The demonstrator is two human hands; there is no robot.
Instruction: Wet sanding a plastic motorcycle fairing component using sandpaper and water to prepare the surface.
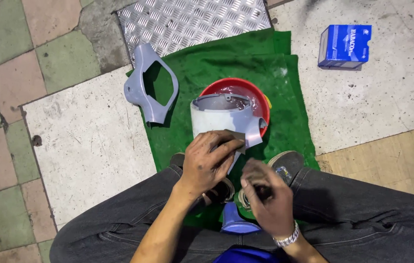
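— Item one: what is the left hand (pixel 209 163) doing?

— It is lying palm down on a grey plastic fairing panel (pixel 221 119), fingers spread and pressing a dark sheet, seemingly sandpaper (pixel 231 136), against the panel's lower face. So it is grasping nothing round; it is flattening that sheet onto the part.

— And where is the panel sitting?

— It is leaning over a red basin (pixel 260 95), whose inside is looking wet and glossy. The basin is standing on a green mat (pixel 289 97), just beyond the person's shoes.

— Item two: the right hand (pixel 265 195)?

— It is blurring in the picture. The fingers are curling inward around something dark, but I cannot tell what it is, nor whether the hand is fully clenched. A metal bracelet (pixel 287 239) is circling that wrist.

— Other pieces lying about?

— A second grey fairing cover (pixel 143 90) with a large opening is resting on the mat's left edge, well apart from the basin. A blue cardboard box (pixel 344 46) is sitting on the concrete floor (pixel 387 87) to the upper right. A chequered metal plate (pixel 192 22) is lying beyond the mat. A blue plastic stool (pixel 236 221) is showing between the person's knees, which are in dark jeans (pixel 363 209).
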